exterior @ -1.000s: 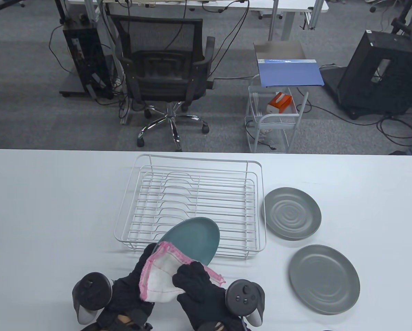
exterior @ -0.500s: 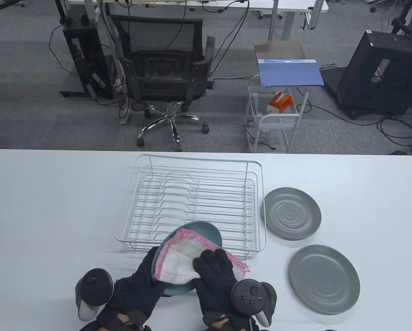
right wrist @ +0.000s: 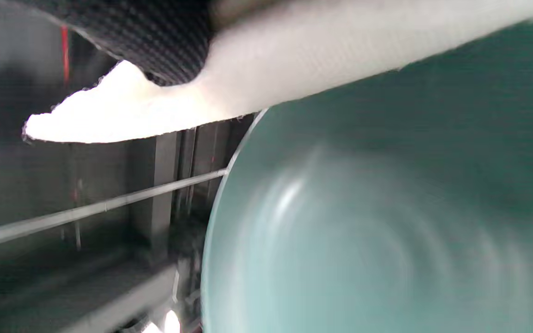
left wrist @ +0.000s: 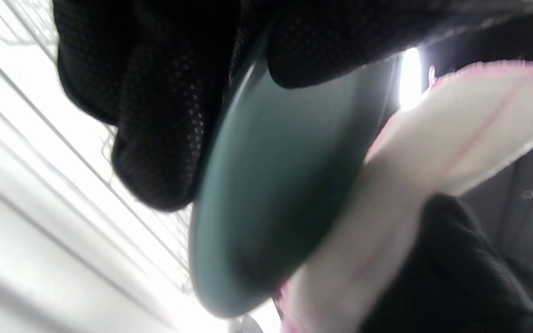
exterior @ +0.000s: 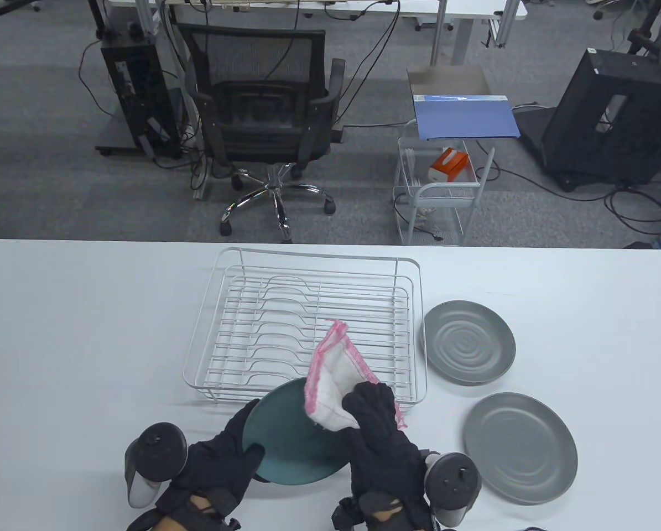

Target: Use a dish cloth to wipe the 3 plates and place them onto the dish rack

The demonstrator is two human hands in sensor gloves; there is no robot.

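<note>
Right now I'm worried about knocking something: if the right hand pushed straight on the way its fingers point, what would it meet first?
Probably the dish rack: the right hand, gripping the dish cloth, points away from the person over its near rim. Height is unclear; it might pass above.

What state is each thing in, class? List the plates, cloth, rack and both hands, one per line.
teal plate: held tilted off the table by the left hand.
dish cloth: gripped by the right hand, on the teal plate.
two grey plates: flat on the table, unwiped.
dish rack: empty.
</note>
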